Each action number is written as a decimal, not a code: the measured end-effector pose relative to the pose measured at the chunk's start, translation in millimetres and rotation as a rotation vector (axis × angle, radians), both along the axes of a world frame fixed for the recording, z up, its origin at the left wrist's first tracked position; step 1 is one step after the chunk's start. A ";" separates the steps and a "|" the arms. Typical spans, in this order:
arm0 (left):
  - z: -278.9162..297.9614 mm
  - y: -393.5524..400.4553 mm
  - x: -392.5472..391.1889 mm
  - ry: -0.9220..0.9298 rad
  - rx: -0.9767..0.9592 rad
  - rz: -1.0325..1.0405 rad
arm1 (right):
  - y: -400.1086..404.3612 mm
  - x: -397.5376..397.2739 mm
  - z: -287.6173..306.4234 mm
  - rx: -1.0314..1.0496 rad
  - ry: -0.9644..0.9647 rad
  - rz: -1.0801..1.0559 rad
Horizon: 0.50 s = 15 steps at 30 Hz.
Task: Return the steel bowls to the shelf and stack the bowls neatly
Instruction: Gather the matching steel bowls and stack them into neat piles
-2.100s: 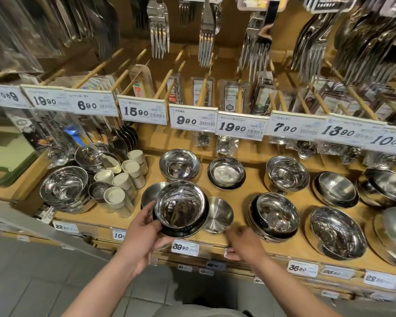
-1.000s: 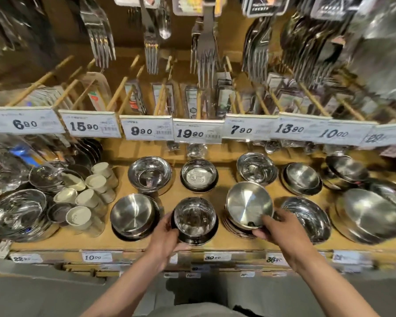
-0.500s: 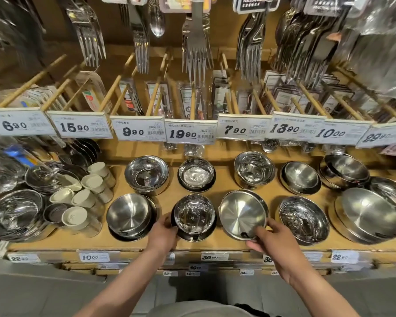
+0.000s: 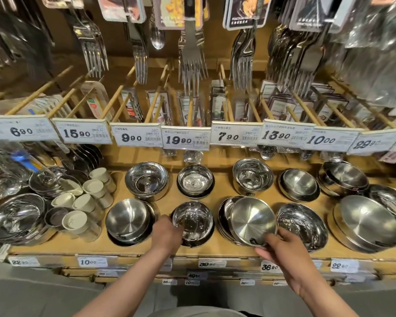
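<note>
The left hand grips the near-left rim of a small shiny bowl, which sits on the wooden shelf in the front row, just right of the frame's centre line at about 6 o'clock from the "19.90" tag. The fingers curl over the rim at the bowl's 9 o'clock side; the bowl rests in a dark-rimmed stack.

The right hand pinches the near edge of a matte dish, thumb on top at the dish's 5 o'clock. The dish is tilted, its far edge raised and its inner face turned toward the camera, and it leans over a low stack of similar dishes at its 9 o'clock. Whether its lower edge touches that stack cannot be told.

At 3 o'clock from the dish lies a wide mirror bowl, and further right a large matte stack. At 9 o'clock from the small bowl sits a matte bowl on a dark base. The back row holds five more bowl stacks, the one directly at 12 o'clock of the small bowl being a black-rimmed bowl.

Left of the bowls stand pale cups lying on their sides. Forks hang from pegs above the price tags.
</note>
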<state>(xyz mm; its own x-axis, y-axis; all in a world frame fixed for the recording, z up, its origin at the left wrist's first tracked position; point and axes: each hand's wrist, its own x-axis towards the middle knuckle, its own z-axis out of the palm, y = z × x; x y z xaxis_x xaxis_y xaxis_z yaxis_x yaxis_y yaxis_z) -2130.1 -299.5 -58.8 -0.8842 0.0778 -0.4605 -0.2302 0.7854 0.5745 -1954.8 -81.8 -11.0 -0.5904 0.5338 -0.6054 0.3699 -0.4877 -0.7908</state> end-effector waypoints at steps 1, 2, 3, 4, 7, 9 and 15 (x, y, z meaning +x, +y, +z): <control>1.2 0.5 -1.7 -0.006 0.009 0.017 | 1.7 2.0 0.2 -0.005 0.002 -0.006; 3.4 0.4 -3.2 -0.016 0.022 0.030 | 3.5 4.2 0.2 -0.008 0.005 -0.014; 5.4 0.0 -4.5 -0.018 0.028 0.034 | 5.2 6.5 -0.1 -0.008 0.008 -0.022; 6.9 -1.1 -6.0 -0.010 0.022 0.039 | 7.0 8.6 -0.2 -0.006 0.011 -0.028; 17.3 -9.3 -10.0 0.004 0.059 0.084 | 10.4 12.7 0.2 -0.003 0.006 -0.035; 31.6 -20.0 -13.4 -0.029 0.155 0.162 | 10.6 12.9 1.5 -0.008 0.009 -0.033; 64.6 -73.2 -37.6 -0.096 0.533 0.505 | -2.8 -1.1 4.0 -0.037 0.042 0.005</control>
<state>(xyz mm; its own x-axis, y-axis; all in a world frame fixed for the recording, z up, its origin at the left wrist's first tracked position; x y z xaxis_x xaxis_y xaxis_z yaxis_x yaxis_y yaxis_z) -2167.7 -372.7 5.7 -0.8292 -0.0927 -0.5512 -0.5581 0.1905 0.8076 -1955.9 -84.6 -7.0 -0.6179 0.5086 -0.5997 0.3395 -0.5153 -0.7869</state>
